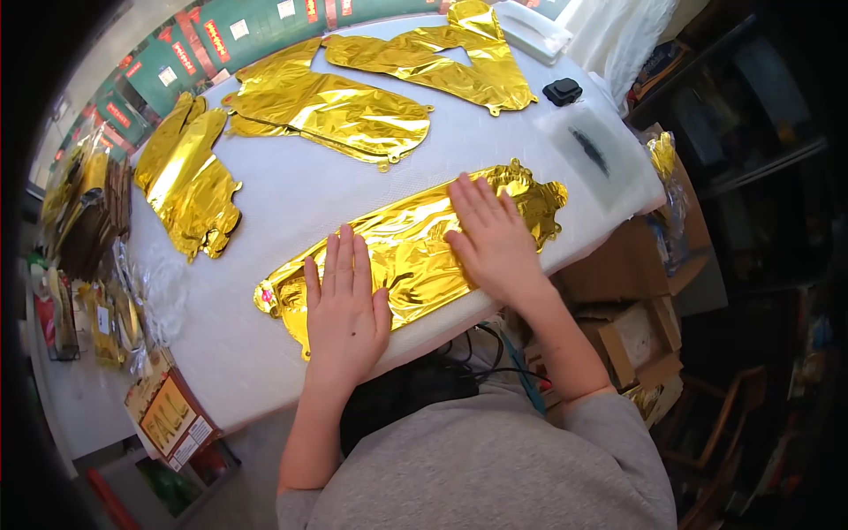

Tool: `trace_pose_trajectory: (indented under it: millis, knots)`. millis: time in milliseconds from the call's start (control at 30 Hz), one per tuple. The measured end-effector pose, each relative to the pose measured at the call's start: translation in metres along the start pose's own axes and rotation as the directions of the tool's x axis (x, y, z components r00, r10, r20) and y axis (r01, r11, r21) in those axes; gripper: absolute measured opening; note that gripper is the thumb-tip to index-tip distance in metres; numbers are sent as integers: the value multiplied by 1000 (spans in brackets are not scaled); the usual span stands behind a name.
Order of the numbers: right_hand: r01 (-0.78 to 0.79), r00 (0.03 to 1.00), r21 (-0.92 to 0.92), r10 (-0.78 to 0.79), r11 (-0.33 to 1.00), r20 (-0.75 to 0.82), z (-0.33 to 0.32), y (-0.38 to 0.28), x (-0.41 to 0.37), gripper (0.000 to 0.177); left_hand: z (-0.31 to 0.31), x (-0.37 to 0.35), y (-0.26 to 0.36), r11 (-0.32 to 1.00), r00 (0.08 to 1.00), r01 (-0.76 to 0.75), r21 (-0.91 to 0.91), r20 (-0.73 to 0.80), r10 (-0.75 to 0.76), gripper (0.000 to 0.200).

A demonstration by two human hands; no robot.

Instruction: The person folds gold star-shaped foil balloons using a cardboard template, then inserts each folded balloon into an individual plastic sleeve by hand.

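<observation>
A flat gold foil balloon (411, 265) lies lengthwise before me near the table's front edge, its surface creased and its ends crumpled. My left hand (344, 300) rests flat on its left part, fingers stretched out. Toward the right end, my right hand (495, 234) presses flat on the foil with fingers extended. Behind it lie more flat gold foil balloons: a folded-looking one (190, 177) at the left, a broad one (353, 115) in the middle, and one with a triangular hole (415, 53) at the back.
The white-covered table (256, 212) carries a small black object (563, 91), a clear bag with something dark inside (587, 150), and a white tray (534, 31). Packaged goods (88, 203) hang at the left above a FALL package (172, 411). Cardboard boxes (636, 340) stand at the right.
</observation>
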State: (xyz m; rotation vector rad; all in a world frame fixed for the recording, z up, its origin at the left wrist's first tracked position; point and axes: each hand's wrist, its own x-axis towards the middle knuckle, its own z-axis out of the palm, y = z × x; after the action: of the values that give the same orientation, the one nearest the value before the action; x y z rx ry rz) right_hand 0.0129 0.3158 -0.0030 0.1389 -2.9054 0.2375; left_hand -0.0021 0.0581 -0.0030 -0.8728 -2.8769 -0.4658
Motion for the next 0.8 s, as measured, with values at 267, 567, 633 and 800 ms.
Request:
trace_pose_trajectory:
  millis: [267, 567, 633, 800]
  knots:
    - [17, 999, 60, -15, 998, -30, 8, -3, 0, 60, -13, -11, -10, 999, 998, 52, 13, 41, -53, 71]
    - [73, 997, 89, -70, 993, -35, 18, -64, 12, 61, -46, -45, -59, 990, 989, 116, -81, 98, -108, 71]
    - [39, 999, 81, -38, 996, -10, 18, -69, 15, 60, -53, -47, -67, 977, 990, 119, -176, 94, -104, 71]
    - [53, 999, 87, -54, 995, 4, 17, -68, 14, 61, -47, -51, -99, 202, 911, 152, -968, 57, -409, 55]
